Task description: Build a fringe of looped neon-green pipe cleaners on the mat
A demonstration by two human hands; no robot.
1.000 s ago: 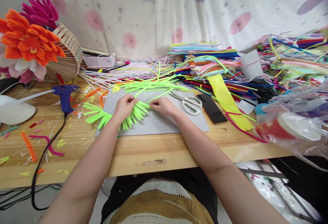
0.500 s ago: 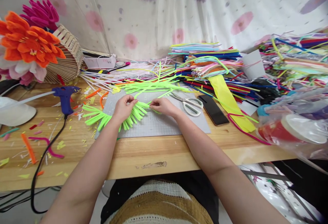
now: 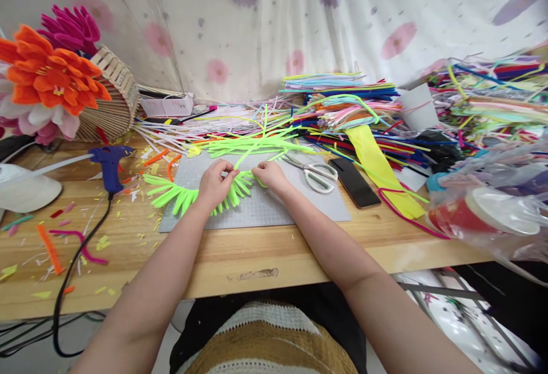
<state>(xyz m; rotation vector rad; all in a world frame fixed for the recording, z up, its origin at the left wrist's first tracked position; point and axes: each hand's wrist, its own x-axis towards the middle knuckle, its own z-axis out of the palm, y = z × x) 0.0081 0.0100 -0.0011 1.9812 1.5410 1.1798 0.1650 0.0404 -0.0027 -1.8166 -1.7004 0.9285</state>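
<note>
A fringed strip of bright green pipe cleaners (image 3: 182, 196) curves over the grey cutting mat (image 3: 274, 214), running beneath my left hand and wrist. The fingertips of my left hand (image 3: 217, 183) pinch its upper edge near the right end. Just to the right, my right hand (image 3: 270, 176) is closed at the green strand where the strip ends; its grip is partly hidden. One green pipe cleaner slants up from between my hands. Behind them lies a pile of loose green pipe cleaners (image 3: 240, 145). White-handled scissors (image 3: 319, 179) rest right of my right hand.
On the left are a blue glue gun (image 3: 109, 168) with a black cord, scattered scraps, and a basket (image 3: 113, 97) with large flowers. A phone (image 3: 354, 183), yellow strip (image 3: 381, 171) and plastic-wrapped cup (image 3: 479, 214) lie right. Pipe cleaner bundles (image 3: 351, 97) line the back.
My left hand has shifted slightly right along the fringed strip, closer to my right hand. The strip has moved a little right, and a green pipe cleaner now slants up beside my left fingertips.
</note>
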